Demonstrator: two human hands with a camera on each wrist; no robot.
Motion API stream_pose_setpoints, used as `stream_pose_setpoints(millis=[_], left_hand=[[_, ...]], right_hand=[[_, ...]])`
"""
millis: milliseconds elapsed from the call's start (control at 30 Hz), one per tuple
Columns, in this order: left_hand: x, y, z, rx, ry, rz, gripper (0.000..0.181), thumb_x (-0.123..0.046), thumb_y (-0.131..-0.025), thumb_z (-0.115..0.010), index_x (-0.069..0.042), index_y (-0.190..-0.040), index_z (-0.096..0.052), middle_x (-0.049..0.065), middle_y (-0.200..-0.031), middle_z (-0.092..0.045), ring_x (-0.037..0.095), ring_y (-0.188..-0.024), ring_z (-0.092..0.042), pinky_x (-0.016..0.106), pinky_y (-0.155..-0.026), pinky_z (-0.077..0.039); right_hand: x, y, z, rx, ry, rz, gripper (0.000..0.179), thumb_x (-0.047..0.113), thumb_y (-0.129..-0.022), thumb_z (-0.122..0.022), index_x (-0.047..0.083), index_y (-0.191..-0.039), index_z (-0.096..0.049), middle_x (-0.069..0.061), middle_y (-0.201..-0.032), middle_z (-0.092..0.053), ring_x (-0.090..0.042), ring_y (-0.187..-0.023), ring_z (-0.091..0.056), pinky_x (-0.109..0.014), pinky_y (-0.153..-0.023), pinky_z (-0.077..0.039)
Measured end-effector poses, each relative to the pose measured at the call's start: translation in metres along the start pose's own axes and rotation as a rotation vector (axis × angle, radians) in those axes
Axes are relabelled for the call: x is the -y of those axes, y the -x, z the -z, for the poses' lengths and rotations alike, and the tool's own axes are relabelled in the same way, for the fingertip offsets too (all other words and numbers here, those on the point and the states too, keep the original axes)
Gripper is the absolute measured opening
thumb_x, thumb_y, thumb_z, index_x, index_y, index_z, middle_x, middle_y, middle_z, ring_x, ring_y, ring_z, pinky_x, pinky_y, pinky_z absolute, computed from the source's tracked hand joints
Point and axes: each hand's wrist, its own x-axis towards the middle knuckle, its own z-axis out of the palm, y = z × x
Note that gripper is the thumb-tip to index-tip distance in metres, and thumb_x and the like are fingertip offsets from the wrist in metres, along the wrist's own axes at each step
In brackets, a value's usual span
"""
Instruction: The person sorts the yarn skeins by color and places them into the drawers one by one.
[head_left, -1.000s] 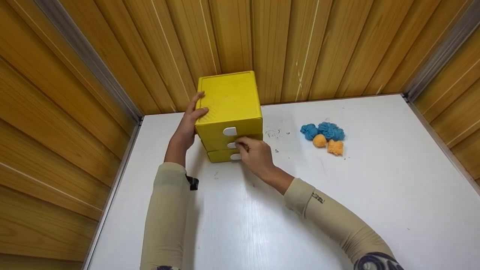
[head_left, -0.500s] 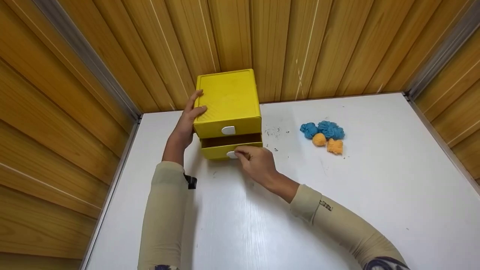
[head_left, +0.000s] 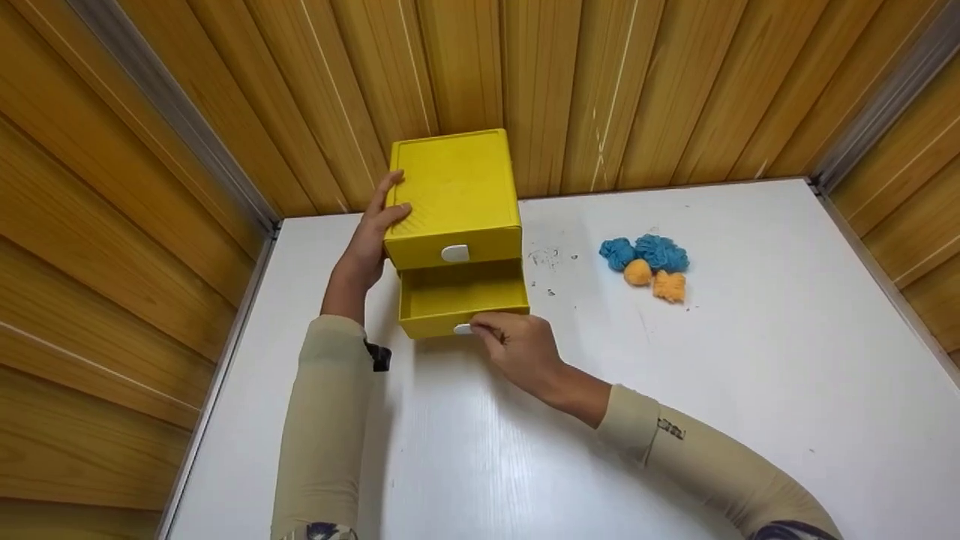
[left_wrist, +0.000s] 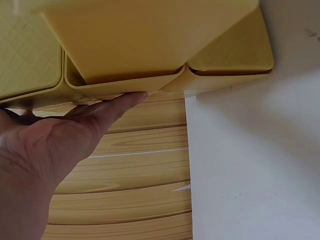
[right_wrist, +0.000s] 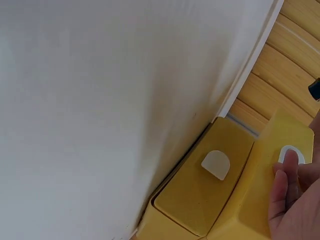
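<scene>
A yellow drawer unit (head_left: pixel 454 184) stands against the wooden wall in the head view. Its middle drawer (head_left: pixel 461 292) is pulled well out, and the part of its inside that shows holds nothing. My right hand (head_left: pixel 526 351) pinches the white tab (head_left: pixel 462 328) on that drawer's front. Against the unit's left side lies my left hand (head_left: pixel 367 236), fingers fairly straight, with the thumb on the top edge. The upper drawer with its white tab (head_left: pixel 454 253) is closed. Low down in the right wrist view, the bottom drawer (right_wrist: pixel 195 200) is closed too.
On the white table (head_left: pixel 675 420), right of the unit, lie two fluffy blue bundles (head_left: pixel 661 253), an orange ball (head_left: pixel 637 273) and a squarish orange fuzzy piece (head_left: pixel 669 287). Wood-panelled walls (head_left: pixel 547 90) bound the table at the back and both sides.
The middle drawer, closed a second ago, has slid out toward the person with my right hand on its tab. My left hand keeps its place on the unit's side.
</scene>
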Motion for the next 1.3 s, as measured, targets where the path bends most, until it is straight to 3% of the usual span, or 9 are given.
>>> stream_pose_setpoints(millis=[400,667,900,1033,1300], left_hand=[[-0.002,-0.001,-0.002,-0.012,-0.009,0.008,0.065,-0.039,-0.104,-0.053,-0.054,-0.161,-0.028,-0.001,-0.182,0.001,0.029,-0.155,-0.037,0.051,-0.126,-0.039],[-0.002,0.001,0.000,-0.007,-0.009,0.018,0.065,-0.039,-0.104,-0.053,-0.055,-0.161,-0.027,-0.003,-0.182,0.003,0.029,-0.157,-0.035,0.051,-0.127,-0.038],[-0.003,0.000,-0.002,-0.004,-0.007,0.001,0.064,-0.036,-0.105,-0.052,-0.053,-0.162,-0.027,-0.002,-0.182,0.002,0.030,-0.158,-0.034,0.052,-0.127,-0.038],[-0.003,0.000,-0.001,-0.010,-0.007,0.001,0.064,-0.036,-0.105,-0.052,-0.054,-0.161,-0.028,-0.001,-0.182,0.002,0.031,-0.157,-0.035,0.052,-0.127,-0.038],[-0.002,0.001,0.000,-0.015,0.003,0.019,0.064,-0.037,-0.105,-0.054,-0.056,-0.161,-0.028,-0.002,-0.183,0.002,0.030,-0.156,-0.038,0.050,-0.127,-0.040]], right_hand=[[0.006,0.017,0.007,0.007,-0.012,0.044,0.007,0.011,-0.094,-0.080,0.014,-0.098,-0.085,0.003,-0.092,-0.084,-0.004,-0.073,-0.074,-0.023,-0.068,-0.061],[0.006,0.021,0.007,0.016,-0.039,0.015,0.008,0.014,-0.094,-0.082,0.015,-0.101,-0.086,0.003,-0.095,-0.085,-0.004,-0.076,-0.075,-0.024,-0.069,-0.062],[0.008,0.024,0.007,-0.025,-0.039,0.080,0.007,0.010,-0.092,-0.083,0.015,-0.096,-0.086,0.005,-0.088,-0.084,-0.003,-0.064,-0.069,-0.019,-0.063,-0.058],[0.008,0.025,0.007,-0.039,-0.035,0.094,0.008,0.009,-0.090,-0.084,0.014,-0.097,-0.086,0.004,-0.090,-0.084,-0.004,-0.067,-0.072,-0.020,-0.064,-0.060],[0.008,0.027,0.009,-0.002,-0.037,0.070,0.009,0.010,-0.092,-0.082,0.015,-0.099,-0.086,0.004,-0.092,-0.085,-0.004,-0.070,-0.073,-0.023,-0.065,-0.061]])
